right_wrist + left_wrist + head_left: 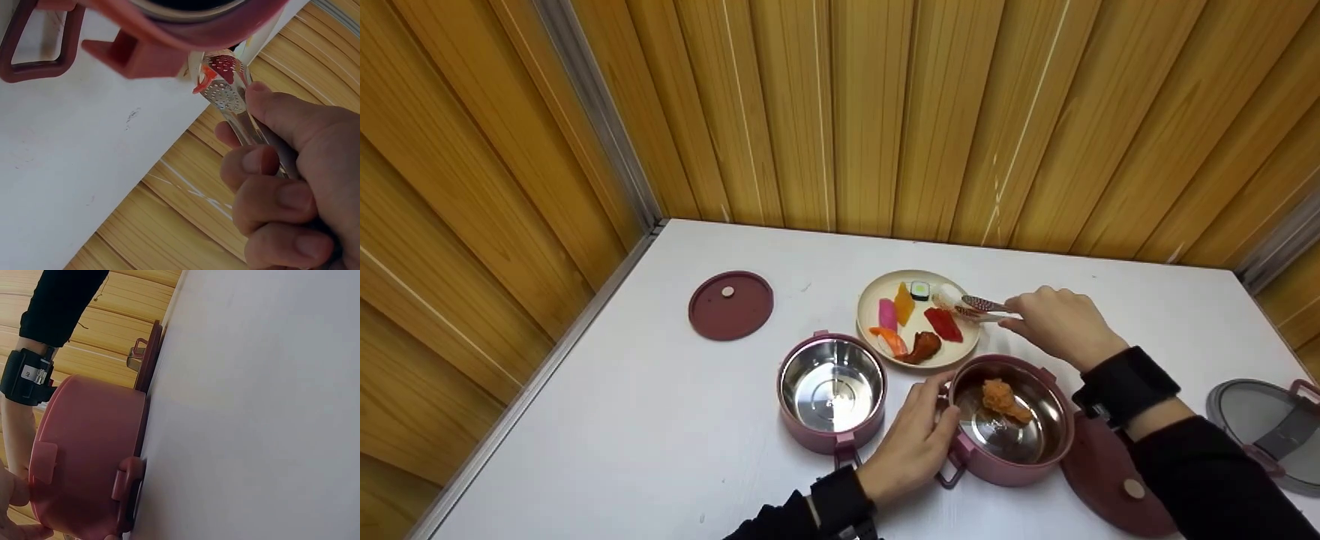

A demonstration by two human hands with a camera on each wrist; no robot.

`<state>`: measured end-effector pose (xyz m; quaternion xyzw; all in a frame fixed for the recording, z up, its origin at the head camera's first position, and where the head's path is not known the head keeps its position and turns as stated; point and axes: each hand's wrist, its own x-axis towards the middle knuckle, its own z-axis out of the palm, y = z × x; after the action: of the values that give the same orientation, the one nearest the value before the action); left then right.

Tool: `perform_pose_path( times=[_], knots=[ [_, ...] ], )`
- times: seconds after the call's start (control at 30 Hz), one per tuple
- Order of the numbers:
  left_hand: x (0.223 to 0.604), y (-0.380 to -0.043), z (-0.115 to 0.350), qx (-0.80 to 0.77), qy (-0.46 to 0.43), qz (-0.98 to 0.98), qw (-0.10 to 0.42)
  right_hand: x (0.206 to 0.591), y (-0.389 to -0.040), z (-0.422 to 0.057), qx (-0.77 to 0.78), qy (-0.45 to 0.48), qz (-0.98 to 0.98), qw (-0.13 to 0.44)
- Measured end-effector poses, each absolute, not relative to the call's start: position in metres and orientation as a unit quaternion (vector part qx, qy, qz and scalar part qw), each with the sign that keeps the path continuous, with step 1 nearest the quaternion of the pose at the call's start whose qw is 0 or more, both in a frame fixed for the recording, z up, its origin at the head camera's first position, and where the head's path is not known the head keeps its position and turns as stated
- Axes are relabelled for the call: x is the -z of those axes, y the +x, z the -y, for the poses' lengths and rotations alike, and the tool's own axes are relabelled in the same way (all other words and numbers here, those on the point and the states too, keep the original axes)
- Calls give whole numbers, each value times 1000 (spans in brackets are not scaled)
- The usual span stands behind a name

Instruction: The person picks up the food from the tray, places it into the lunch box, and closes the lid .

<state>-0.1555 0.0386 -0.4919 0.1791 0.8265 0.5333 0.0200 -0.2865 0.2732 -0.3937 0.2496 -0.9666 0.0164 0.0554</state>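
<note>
My right hand grips metal tongs with perforated ends. The tong tips reach over the right side of a cream plate, beside a whitish food piece and a red slice. With thumb and fingers at its left rim, my left hand holds a pink pot. Inside that pot lies a toy fried drumstick. Also on the plate are a sushi roll, a yellow piece, a magenta piece, an orange-and-white piece and a brown drumstick.
A second pink pot, with a bare steel inside, stands left of my left hand. One dark red lid lies at the back left. Another dark red lid lies under my right forearm, and a clear lid is at the far right.
</note>
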Motion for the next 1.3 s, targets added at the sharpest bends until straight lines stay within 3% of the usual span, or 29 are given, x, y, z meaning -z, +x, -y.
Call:
perform_pose_path(
  times=[1.07,1.3],
  knots=[
    [493,-156,-38,-532,176,-828,21,392,-284,-284,-116,261,958,-13],
    [493,-157,-38,-536,172,-826,25,386,-276,-277,-84,240,967,22]
  ],
)
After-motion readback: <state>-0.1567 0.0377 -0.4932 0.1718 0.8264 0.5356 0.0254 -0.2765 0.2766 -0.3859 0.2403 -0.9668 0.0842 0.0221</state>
